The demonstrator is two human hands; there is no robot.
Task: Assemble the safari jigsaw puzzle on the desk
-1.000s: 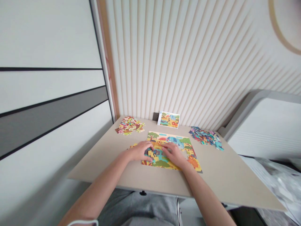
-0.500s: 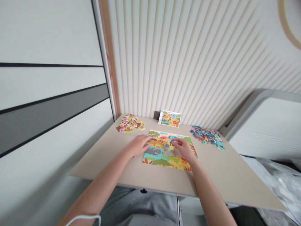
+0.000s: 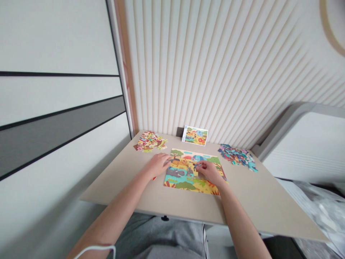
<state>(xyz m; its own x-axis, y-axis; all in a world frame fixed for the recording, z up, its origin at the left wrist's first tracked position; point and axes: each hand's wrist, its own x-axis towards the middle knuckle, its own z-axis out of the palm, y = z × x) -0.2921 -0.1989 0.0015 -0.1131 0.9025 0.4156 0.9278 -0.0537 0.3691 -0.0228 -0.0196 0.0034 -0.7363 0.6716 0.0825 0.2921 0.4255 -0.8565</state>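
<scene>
A jungle-animal jigsaw puzzle (image 3: 185,185) lies assembled in the middle of the beige table (image 3: 256,205), with bright scenes of trees, water and animals. My left hand (image 3: 159,165) rests flat, fingers apart, at the puzzle's left edge, and a small red piece (image 3: 154,178) peeks out beside its heel. My right hand (image 3: 208,171) is on the puzzle's right part, pinching a small dark piece between its fingertips. The piece is mostly hidden by the fingers.
A heap of warm-coloured puzzle pieces (image 3: 150,141) lies at the back left, and a heap of blue-toned pieces (image 3: 237,156) at the back right. A picture card (image 3: 194,135) leans at the wall. Ribbed wall panels rise behind the table.
My hands have moved apart: the left slid left to the puzzle's edge and the right moved right across it. More of the puzzle's picture now shows between them.
</scene>
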